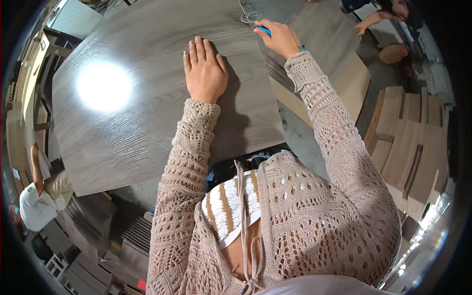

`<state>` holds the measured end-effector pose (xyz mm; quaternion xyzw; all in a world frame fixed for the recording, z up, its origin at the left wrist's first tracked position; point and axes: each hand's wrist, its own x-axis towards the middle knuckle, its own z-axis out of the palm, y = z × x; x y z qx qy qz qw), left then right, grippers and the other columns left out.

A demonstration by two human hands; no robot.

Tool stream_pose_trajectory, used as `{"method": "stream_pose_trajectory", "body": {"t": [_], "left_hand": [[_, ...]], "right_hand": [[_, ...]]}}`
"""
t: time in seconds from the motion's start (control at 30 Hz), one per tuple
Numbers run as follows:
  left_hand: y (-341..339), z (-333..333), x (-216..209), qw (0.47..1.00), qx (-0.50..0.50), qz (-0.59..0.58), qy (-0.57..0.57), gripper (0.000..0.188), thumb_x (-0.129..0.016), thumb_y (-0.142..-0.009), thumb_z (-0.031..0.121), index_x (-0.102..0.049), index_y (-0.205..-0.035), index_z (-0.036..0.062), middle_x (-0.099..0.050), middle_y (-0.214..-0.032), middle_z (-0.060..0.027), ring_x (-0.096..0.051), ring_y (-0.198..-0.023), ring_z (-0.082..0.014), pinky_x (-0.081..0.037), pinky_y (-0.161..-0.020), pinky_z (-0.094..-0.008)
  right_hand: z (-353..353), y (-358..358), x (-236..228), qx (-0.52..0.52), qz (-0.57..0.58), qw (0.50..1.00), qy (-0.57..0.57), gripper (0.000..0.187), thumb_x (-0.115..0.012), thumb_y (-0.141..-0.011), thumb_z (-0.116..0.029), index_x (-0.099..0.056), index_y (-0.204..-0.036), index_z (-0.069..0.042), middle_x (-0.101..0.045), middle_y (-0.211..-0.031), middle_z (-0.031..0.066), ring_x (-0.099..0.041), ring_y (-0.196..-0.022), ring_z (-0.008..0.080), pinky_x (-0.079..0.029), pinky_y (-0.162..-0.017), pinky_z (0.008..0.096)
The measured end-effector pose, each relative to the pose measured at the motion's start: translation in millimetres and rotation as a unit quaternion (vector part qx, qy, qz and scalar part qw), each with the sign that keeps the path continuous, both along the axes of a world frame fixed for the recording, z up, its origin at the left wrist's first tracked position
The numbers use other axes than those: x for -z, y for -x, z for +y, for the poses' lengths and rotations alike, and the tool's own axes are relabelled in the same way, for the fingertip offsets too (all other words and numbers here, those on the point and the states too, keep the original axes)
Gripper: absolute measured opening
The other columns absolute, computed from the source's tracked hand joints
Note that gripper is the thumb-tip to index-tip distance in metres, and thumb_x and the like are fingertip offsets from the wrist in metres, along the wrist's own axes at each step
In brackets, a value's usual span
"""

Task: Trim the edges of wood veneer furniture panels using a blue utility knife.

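Note:
A large grey wood-grain panel (147, 142) lies flat in front of me, with a bright light reflected on its left part. My left hand (206, 73) rests palm down on it, fingers stretched out and pointing away from me. At the panel's far right edge, my right hand (281, 40) is closed around a blue-handled tool (264, 31). Most of that tool is hidden in the fist, and its working end is too small to make out. Just beyond the fingers, a thin pale strip (250, 17) lies curled in loops at the edge.
Right of the panel sits another grey board (319, 29) at a lower level. Stacks of brown wooden boards (408, 142) stand at the right. A person (39, 201) in a white shirt is at the far left, and another person's arm (373, 22) shows at the upper right.

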<state>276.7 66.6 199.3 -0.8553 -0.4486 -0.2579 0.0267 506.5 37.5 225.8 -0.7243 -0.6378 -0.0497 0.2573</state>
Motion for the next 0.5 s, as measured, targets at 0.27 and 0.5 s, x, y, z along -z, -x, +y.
{"method": "stream_pose_trajectory", "body": {"t": [0.27,0.5], "left_hand": [[9.1,-3.8,-17.8,0.999,-0.012,0.014,0.040,0.051,-0.037,-0.094,0.028,-0.037,-0.137,0.0000,-0.032,-0.145,-0.0160,-0.027,-0.136,-0.0306,-0.019,-0.111,-0.0437],[17.4,-5.8,-39.8,0.997,-0.021,0.008,0.077,0.051,-0.038,-0.095,0.027,-0.035,-0.138,0.0014,-0.029,-0.147,-0.0145,-0.025,-0.137,-0.0296,-0.019,-0.112,-0.0432]], "right_hand": [[75.6,-16.5,-20.7,0.023,0.001,0.998,0.052,0.030,-0.051,-0.089,-0.043,-0.061,-0.109,-0.023,-0.068,-0.090,0.0091,-0.065,-0.084,0.0302,-0.051,-0.072,0.0438],[148.9,-33.7,-45.2,0.021,-0.002,0.998,0.067,0.031,-0.050,-0.089,-0.046,-0.061,-0.109,-0.026,-0.068,-0.091,0.0084,-0.064,-0.088,0.0300,-0.050,-0.074,0.0449]]}}
